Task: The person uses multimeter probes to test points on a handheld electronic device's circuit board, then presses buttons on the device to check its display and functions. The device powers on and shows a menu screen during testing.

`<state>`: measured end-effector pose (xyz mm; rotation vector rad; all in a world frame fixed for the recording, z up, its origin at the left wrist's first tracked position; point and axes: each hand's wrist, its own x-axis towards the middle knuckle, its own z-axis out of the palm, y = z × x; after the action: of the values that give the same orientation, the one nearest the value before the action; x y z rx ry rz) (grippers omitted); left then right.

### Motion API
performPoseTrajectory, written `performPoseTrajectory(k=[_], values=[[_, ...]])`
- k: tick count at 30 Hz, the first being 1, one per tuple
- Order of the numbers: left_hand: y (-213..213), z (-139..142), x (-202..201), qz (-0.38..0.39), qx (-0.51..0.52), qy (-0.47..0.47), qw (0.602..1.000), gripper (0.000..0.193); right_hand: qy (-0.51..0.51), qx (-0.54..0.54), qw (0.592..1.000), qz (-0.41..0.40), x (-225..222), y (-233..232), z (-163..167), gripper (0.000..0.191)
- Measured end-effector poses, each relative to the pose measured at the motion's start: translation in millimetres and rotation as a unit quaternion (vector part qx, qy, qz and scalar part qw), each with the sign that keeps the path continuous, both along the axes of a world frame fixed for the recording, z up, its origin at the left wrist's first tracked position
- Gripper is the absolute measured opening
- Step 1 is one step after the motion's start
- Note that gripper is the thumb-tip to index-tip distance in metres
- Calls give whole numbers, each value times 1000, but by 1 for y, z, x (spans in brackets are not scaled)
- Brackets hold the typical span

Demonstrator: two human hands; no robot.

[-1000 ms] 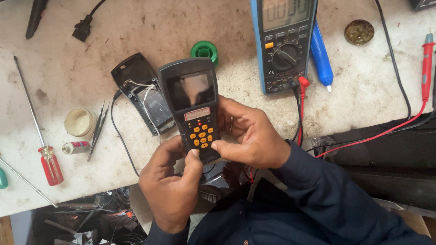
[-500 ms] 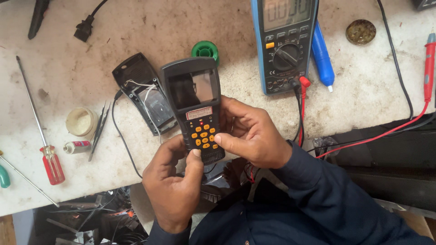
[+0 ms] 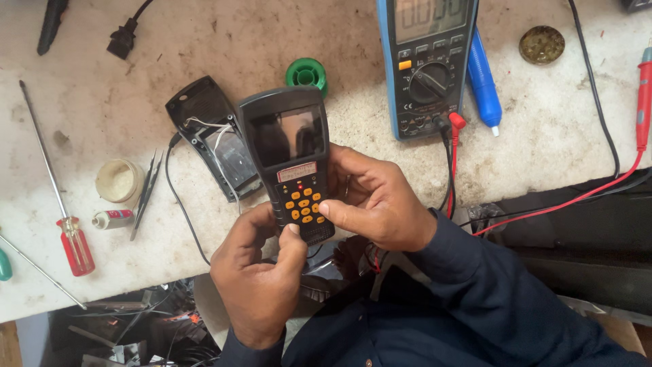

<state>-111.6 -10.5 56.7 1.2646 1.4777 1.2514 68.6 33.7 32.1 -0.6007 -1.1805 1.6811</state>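
I see both my left hand and right hand clamped on the handset at the bench edge; meter at one o'clock, bare bench at ten.

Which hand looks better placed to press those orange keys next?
Probably the right hand: its thumb tip already lies at the orange keypad of the black handheld device, while the left hand cups its bottom end from below.
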Motion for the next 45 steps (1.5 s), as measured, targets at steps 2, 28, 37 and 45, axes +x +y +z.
performPoseTrajectory(k=[2, 28, 37, 45], values=[[0, 0, 0, 3, -5, -2, 1000, 24, 3, 2, 1000, 0, 0, 0, 0, 63], [6, 7, -18, -24, -3, -10, 1000, 22, -6, -2, 1000, 5, -10, 3, 14, 63], [9, 14, -19, -29, 12, 4, 1000, 23, -7, 5, 1000, 9, -13, 6, 21, 63], [9, 23, -21, -28, 6, 10, 1000, 25, 1, 3, 1000, 7, -14, 9, 23, 63]])
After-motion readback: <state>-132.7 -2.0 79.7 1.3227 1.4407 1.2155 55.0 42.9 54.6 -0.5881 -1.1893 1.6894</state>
